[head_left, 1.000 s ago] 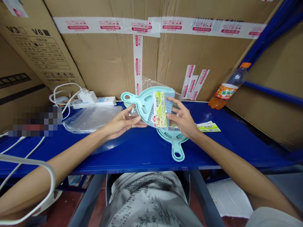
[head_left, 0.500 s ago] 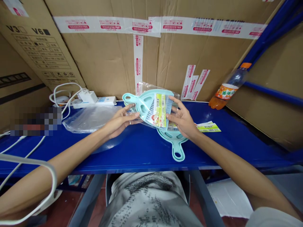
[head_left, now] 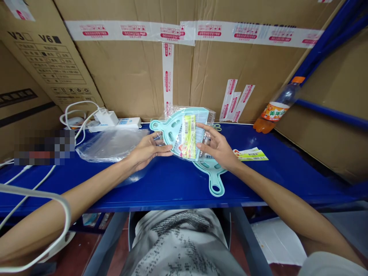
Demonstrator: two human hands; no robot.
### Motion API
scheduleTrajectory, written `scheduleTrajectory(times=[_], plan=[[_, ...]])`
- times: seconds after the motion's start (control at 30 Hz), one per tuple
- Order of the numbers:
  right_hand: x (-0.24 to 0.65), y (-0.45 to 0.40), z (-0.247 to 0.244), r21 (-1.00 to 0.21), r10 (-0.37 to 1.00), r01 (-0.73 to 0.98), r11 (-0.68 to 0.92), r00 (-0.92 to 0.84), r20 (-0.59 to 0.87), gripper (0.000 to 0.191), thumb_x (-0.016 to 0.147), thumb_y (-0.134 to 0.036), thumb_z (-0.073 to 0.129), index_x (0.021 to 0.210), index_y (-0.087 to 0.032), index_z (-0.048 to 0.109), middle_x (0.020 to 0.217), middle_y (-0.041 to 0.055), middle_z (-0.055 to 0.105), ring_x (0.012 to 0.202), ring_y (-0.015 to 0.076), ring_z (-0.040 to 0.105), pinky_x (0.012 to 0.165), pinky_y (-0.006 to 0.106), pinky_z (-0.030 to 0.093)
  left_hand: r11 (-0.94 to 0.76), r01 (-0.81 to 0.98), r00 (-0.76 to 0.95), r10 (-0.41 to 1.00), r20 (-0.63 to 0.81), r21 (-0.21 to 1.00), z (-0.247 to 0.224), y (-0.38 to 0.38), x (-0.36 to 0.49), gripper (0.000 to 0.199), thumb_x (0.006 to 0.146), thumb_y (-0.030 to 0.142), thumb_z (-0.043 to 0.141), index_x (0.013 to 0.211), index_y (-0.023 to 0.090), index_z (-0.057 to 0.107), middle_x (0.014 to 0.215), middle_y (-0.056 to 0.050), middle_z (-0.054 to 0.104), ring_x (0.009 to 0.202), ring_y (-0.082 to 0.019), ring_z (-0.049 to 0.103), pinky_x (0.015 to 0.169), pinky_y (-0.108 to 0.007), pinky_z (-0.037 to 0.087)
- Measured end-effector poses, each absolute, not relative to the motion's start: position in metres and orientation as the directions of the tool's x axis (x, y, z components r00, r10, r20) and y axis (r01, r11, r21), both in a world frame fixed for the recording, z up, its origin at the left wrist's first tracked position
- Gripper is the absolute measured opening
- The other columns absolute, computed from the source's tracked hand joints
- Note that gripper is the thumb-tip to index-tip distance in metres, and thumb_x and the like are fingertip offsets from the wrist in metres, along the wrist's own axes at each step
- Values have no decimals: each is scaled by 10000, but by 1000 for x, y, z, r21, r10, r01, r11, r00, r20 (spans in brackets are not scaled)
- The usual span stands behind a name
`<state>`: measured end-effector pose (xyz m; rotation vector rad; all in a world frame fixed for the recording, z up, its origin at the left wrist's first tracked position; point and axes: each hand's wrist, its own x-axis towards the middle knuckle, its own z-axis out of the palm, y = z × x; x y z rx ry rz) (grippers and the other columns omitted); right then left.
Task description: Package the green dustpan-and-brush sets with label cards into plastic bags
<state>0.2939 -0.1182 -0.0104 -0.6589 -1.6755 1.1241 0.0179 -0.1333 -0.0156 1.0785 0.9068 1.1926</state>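
A light-blue dustpan set [head_left: 169, 128] in a clear plastic bag, with a yellow-green card [head_left: 189, 137] inside, is held above the blue table. My left hand [head_left: 149, 150] grips its lower left side near the handle, thumb in front. My right hand [head_left: 217, 145] closes on the bag's right side, with thumb and forefinger on the front by the card. Beneath my right hand, a second light-blue dustpan [head_left: 215, 178] lies on the table, its looped handle toward me and its upper part hidden.
Clear plastic bags [head_left: 110, 145] lie on the left of the blue table [head_left: 166, 189], near a white power strip [head_left: 129, 122] and cables. More yellow-green cards [head_left: 251, 154] lie on the right. An orange drink bottle [head_left: 276, 107] stands at the back right, before cardboard boxes.
The bagged dustpan has tilted and shifted slightly down toward me. My right hand has moved a little left along the bag, its fingers now nearer the card.
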Motion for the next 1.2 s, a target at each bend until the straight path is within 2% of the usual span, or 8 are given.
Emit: scheduleTrajectory(times=[0.17, 0.4, 0.53, 0.7, 0.8, 0.93, 1.07, 1.2], plan=[[293, -118, -11, -926, 849, -120, 359, -371, 377, 828, 757, -454, 988, 1507, -360, 651, 1531, 63, 679, 1374, 350, 663, 1136, 559, 614, -15, -221, 185, 981, 57, 975, -15, -135, 16, 489, 688, 151, 1027, 1131, 142, 819, 1079, -108, 852, 927, -213, 821, 827, -271, 690], [294, -117, -3, -923, 845, -165, 348, -371, 385, 729, 710, -337, 960, 1406, -374, 743, 1499, 20, 712, 1419, 341, 635, 1210, 551, 554, -18, -353, 287, 950, 126, 935, -10, -134, 16, 385, 802, 311, 969, 1112, 136, 821, 1104, -144, 849, 926, -255, 824, 854, -361, 694], [297, -120, 0, -953, 853, -154, 262, -424, 303, 623, 735, -263, 877, 1341, -383, 800, 1416, 0, 756, 1258, 301, 718, 1005, 443, 664, 37, -353, 265, 962, 62, 935, -12, -130, 16, 297, 744, 220, 973, 987, 124, 832, 1010, -140, 857, 838, -256, 823, 774, -334, 702], [300, -119, -5, -977, 868, -101, 188, -447, 214, 388, 844, -401, 864, 1215, -290, 873, 1144, 55, 835, 966, 257, 776, 797, 392, 672, 85, -342, 259, 966, 7, 936, -13, -131, 17, 273, 718, 180, 966, 947, 120, 832, 996, -139, 856, 843, -262, 825, 774, -341, 715], [298, -116, -9, -951, 863, -106, 291, -400, 308, 431, 805, -441, 944, 1208, -303, 875, 1216, 56, 834, 1095, 286, 772, 953, 461, 665, 103, -336, 298, 955, 2, 936, -12, -135, 17, 322, 719, 183, 979, 1002, 136, 833, 1068, -139, 859, 893, -277, 834, 848, -386, 720], [296, -114, -11, -909, 822, -88, 408, -397, 407, 499, 759, -440, 991, 1225, -303, 874, 1305, 49, 824, 1310, 328, 711, 1222, 549, 518, 112, -279, 358, 934, -5, 954, -13, -139, 18, 359, 734, 232, 994, 1033, 129, 825, 1067, -156, 856, 915, -295, 833, 844, -387, 707], [297, -113, -11, -909, 814, -72, 411, -419, 402, 546, 785, -437, 972, 1300, -301, 849, 1359, 49, 808, 1363, 345, 686, 1265, 584, 469, 29, -316, 228, 973, 46, 948, -12, -131, 15, 382, 789, 372, 971, 1052, 146, 812, 1039, -130, 845, 901, -277, 799, 778, -377, 691], [300, -112, -10, -907, 806, -64, 416, -436, 400, 603, 786, -398, 971, 1364, -323, 818, 1442, 42, 769, 1408, 346, 657, 1289, 578, 445, -108, -305, 73, 988, 136, 946, -8, -116, 1, 383, 769, 439, 984, 835, 125, 774, 810, -63, 762, 651, -152, 668, 556, -244, 571]])
